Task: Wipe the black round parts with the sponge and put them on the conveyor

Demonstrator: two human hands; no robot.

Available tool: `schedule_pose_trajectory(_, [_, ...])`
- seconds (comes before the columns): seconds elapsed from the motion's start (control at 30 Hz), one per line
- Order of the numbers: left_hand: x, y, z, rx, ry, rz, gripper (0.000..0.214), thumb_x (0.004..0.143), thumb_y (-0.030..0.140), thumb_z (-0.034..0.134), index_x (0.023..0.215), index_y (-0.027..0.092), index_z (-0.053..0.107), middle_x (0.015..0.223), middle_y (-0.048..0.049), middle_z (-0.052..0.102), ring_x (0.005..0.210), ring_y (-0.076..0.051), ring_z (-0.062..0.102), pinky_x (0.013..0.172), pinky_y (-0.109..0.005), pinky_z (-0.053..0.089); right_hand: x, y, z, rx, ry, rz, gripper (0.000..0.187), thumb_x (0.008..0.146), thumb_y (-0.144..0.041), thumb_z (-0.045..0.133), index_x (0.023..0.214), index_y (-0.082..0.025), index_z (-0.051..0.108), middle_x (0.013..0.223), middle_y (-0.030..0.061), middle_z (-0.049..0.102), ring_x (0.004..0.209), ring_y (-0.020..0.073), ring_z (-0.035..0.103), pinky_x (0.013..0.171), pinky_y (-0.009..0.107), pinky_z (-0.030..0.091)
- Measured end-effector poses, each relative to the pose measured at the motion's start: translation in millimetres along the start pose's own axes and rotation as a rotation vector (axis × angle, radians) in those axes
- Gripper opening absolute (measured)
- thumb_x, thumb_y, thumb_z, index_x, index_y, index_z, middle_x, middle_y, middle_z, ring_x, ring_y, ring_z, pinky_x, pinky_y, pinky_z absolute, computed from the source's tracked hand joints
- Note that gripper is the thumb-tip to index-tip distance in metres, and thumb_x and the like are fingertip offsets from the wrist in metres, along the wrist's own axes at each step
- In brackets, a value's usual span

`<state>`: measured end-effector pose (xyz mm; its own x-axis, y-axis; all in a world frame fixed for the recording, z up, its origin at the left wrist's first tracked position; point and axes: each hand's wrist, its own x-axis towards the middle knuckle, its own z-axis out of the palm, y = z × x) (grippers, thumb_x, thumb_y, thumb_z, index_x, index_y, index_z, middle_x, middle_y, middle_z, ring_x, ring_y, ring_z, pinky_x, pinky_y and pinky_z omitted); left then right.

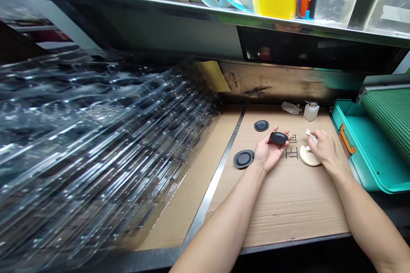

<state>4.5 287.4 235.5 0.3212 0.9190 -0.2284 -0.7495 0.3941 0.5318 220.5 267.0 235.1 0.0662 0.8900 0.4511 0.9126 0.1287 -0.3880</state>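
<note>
My left hand (270,152) lies palm up and holds a black rubber disc (278,137) on its fingers. My right hand (324,147) pinches a small white cloth (311,136) just above a round cream pad (309,156), and its fingers touch or nearly touch the pad. Two more black discs lie flat on the cardboard sheet (285,209), one (261,126) ahead of my left hand and a wider one (244,159) to its left. Black characters (292,152) are printed on the cardboard between my hands.
A white bottle with a metal pump top (311,111) and a crumpled plastic bag (291,107) stand behind my hands. A teal tray (368,153) sits at the right. Stacked clear plastic trays (96,136) fill the left. A metal strip (214,175) runs along the cardboard.
</note>
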Motion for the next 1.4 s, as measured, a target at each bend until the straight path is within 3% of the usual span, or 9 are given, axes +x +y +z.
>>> schedule_pose_trajectory(0.23, [-5.2, -1.2, -0.2, 0.067, -0.110, -0.068, 0.025, 0.089, 0.043, 0.065, 0.103, 0.023, 0.060, 0.126, -0.0140, 0.069, 0.110, -0.030, 0.070, 0.070, -0.033, 0.057, 0.4, 24.3, 10.9, -0.129, -0.039, 0.011, 0.021, 0.090, -0.026, 0.055, 0.102, -0.022, 0.073, 0.098, 0.0099, 0.066, 0.097, 0.0263, 0.057, 0.083, 0.035, 0.042])
schedule_pose_trajectory(0.33, [-6.9, -2.3, -0.5, 0.019, -0.127, -0.092, 0.038, 0.088, 0.053, 0.066, 0.109, 0.021, 0.060, 0.126, -0.0168, 0.068, 0.113, -0.031, 0.069, 0.077, -0.036, 0.059, -1.8, 22.7, 14.9, -0.101, -0.020, 0.004, 0.024, 0.093, -0.032, 0.055, 0.107, -0.022, 0.072, 0.101, 0.0099, 0.066, 0.099, 0.0256, 0.057, 0.087, 0.036, 0.043])
schedule_pose_trajectory(0.43, [-8.3, -3.8, -0.5, 0.040, -0.148, -0.067, 0.049, 0.083, 0.048, 0.075, 0.120, 0.021, 0.056, 0.128, -0.0176, 0.067, 0.114, -0.028, 0.069, 0.086, -0.036, 0.058, -2.6, 21.2, 14.5, -0.079, -0.038, 0.011, 0.026, 0.095, -0.035, 0.054, 0.107, -0.021, 0.073, 0.101, 0.0099, 0.066, 0.098, 0.0249, 0.059, 0.088, 0.036, 0.044])
schedule_pose_trajectory(0.53, [-8.0, -9.8, -0.9, 0.194, -0.156, 0.036, 0.064, 0.074, 0.034, 0.084, 0.128, 0.023, 0.052, 0.135, -0.0162, 0.064, 0.115, -0.026, 0.068, 0.092, -0.039, 0.056, -3.2, 23.1, 14.2, -0.041, -0.049, 0.007, 0.026, 0.095, -0.034, 0.053, 0.107, -0.022, 0.073, 0.101, 0.0091, 0.067, 0.097, 0.0239, 0.060, 0.089, 0.035, 0.045])
schedule_pose_trajectory(0.63, [-6.5, -19.2, -2.6, 0.475, -0.086, 0.244, 0.073, 0.065, 0.025, 0.089, 0.127, 0.023, 0.052, 0.142, -0.0158, 0.059, 0.120, -0.026, 0.064, 0.100, -0.043, 0.053, -3.9, 27.8, 17.0, -0.024, -0.029, -0.005, 0.025, 0.094, -0.033, 0.054, 0.106, -0.022, 0.073, 0.100, 0.0086, 0.069, 0.097, 0.0243, 0.061, 0.089, 0.036, 0.046])
schedule_pose_trajectory(0.77, [-7.1, -27.0, -5.8, 0.846, -0.023, 0.582, 0.073, 0.067, 0.022, 0.087, 0.130, 0.025, 0.051, 0.140, -0.0145, 0.060, 0.131, -0.027, 0.057, 0.114, -0.045, 0.042, -3.5, 32.5, 21.0, -0.027, -0.028, -0.017, 0.026, 0.094, -0.034, 0.053, 0.105, -0.022, 0.073, 0.101, 0.0093, 0.069, 0.098, 0.0258, 0.060, 0.090, 0.039, 0.046])
schedule_pose_trajectory(0.83, [-8.3, -27.3, -6.4, 0.937, -0.033, 0.681, 0.074, 0.069, 0.022, 0.086, 0.133, 0.025, 0.051, 0.138, -0.0136, 0.061, 0.133, -0.028, 0.055, 0.117, -0.045, 0.039, -2.5, 32.6, 21.1, -0.028, -0.027, -0.016, 0.027, 0.094, -0.035, 0.053, 0.104, -0.022, 0.073, 0.102, 0.0099, 0.069, 0.099, 0.0262, 0.060, 0.091, 0.040, 0.046])
schedule_pose_trajectory(1.0, [-8.8, -25.2, -6.3, 1.022, -0.048, 0.763, 0.081, 0.070, 0.021, 0.085, 0.141, 0.026, 0.046, 0.137, -0.0128, 0.061, 0.131, -0.028, 0.056, 0.117, -0.045, 0.038, 0.4, 29.4, 18.8, -0.007, -0.022, -0.028, 0.026, 0.093, -0.034, 0.054, 0.104, -0.020, 0.073, 0.100, 0.0098, 0.070, 0.098, 0.0254, 0.060, 0.091, 0.039, 0.045])
schedule_pose_trajectory(1.4, [-4.8, -28.5, -9.8, 1.171, -0.020, 0.805, 0.083, 0.072, 0.021, 0.083, 0.145, 0.026, 0.043, 0.135, -0.0128, 0.062, 0.129, -0.028, 0.057, 0.113, -0.044, 0.041, 1.4, 26.6, 19.5, -0.014, -0.041, 0.003, 0.024, 0.093, -0.031, 0.056, 0.105, -0.020, 0.074, 0.103, 0.0104, 0.069, 0.101, 0.0259, 0.060, 0.094, 0.038, 0.044])
